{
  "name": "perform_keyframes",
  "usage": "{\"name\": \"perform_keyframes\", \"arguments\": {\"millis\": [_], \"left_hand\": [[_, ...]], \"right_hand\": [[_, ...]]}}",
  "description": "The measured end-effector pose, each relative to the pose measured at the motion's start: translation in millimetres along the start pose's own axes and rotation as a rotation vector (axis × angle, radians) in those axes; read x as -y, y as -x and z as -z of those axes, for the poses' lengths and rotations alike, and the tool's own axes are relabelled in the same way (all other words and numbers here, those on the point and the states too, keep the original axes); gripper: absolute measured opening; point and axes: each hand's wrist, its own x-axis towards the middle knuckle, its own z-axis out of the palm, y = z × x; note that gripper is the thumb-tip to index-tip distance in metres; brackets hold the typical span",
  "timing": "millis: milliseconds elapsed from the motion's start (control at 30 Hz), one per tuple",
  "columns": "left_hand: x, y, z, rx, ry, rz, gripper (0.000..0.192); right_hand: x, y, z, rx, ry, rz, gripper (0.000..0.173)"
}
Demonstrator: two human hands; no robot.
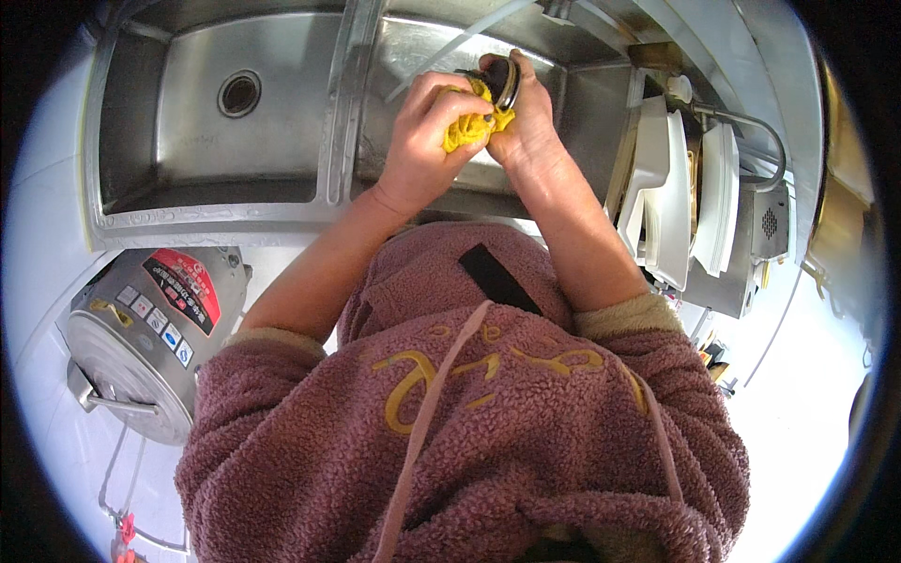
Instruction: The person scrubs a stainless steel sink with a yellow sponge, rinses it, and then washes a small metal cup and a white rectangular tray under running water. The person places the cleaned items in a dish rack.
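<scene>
Over the right basin of a stainless steel double sink (338,141), my left hand (433,134) grips a crumpled yellow cloth (466,130). The cloth presses against a small dark round object with a shiny metal rim (504,83), perhaps a lid or a small pan. My right hand (531,105) holds that object from the far side and the right, its fingers curled round the edge. Both hands are close together, and the cloth partly hides the object. Its underside cannot be made out.
White trays (665,190) stand on edge to the right of the sink, near a bent metal pipe (778,141). A large steel drum-shaped appliance with a lid (134,373) stands at the lower left. The left basin has a round drain (240,93).
</scene>
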Motion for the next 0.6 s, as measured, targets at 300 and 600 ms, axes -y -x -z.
{"name": "perform_keyframes", "arguments": {"millis": [300, 600], "left_hand": [[-17.1, -10.1, -8.2, -0.208, 0.204, 0.171, 0.025], [-18.5, -31.9, -11.6, -0.159, 0.343, 0.596, 0.020]], "right_hand": [[3.1, 13.1, -15.5, 0.189, 0.580, 0.602, 0.044], [-14.8, 24.4, -8.7, 0.084, 0.510, 0.555, 0.040]]}}
